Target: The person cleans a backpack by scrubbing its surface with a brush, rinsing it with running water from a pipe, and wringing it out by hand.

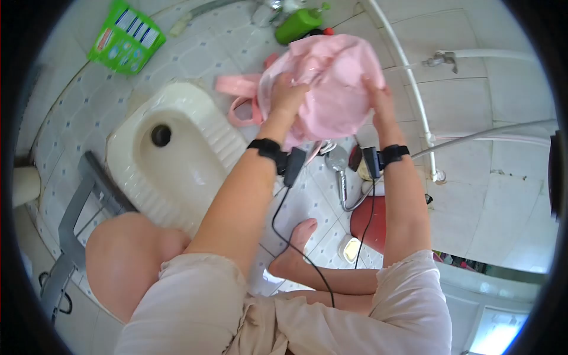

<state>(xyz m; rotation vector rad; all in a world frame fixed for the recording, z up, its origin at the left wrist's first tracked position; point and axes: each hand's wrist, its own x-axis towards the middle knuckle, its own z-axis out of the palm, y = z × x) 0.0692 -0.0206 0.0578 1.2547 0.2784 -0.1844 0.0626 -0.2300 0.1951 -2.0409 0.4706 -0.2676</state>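
Observation:
A pink cloth item [337, 77], crumpled and looking like a bag with straps, is held up between both hands near the top middle. My left hand [288, 97] grips its left side, with the thumb on the front of the fabric. On the right side, my right hand [380, 100] holds the edge, its fingers partly hidden by the cloth. Pink straps [239, 86] hang out to the left of it. Below the cloth, a shower head [337, 158] lies on the tiled floor.
A squat toilet [183, 145] is set in the floor at left. A green packet [127, 38] and a green bottle [297, 25] are at the top. Pipes [414, 89] run along the right wall. A red container [370, 222] and a small tub [350, 248] stand lower right.

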